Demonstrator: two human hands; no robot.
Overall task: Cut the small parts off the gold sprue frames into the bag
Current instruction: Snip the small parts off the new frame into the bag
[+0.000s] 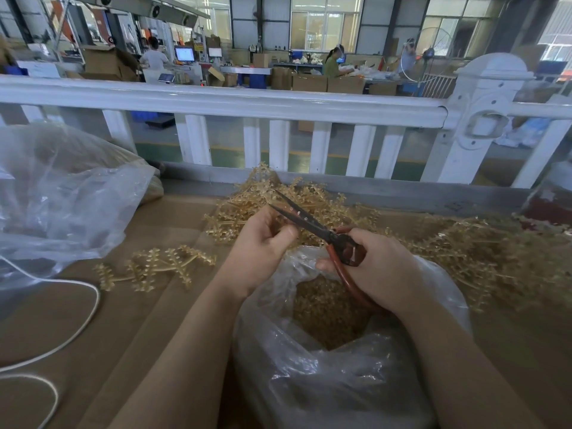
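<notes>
My right hand (376, 267) grips the red handles of a pair of scissors (312, 222), whose dark blades point up and left, slightly apart. My left hand (263, 246) is curled just left of the blades, fingers pinched together; what it holds is hidden. Both hands hover over a clear plastic bag (340, 376) whose mouth shows a heap of small gold parts (325, 308). Behind the hands lies a pile of gold sprue frames (257, 199), and more of them spread out to the right (483, 252). One gold frame (151, 267) lies apart on the left.
The work surface is brown cardboard (123, 335). A large clear plastic bag (62, 193) bulges at the left. A white cord (77, 329) loops across the lower left. A white railing (247, 103) runs along the far edge, with a workshop and people behind it.
</notes>
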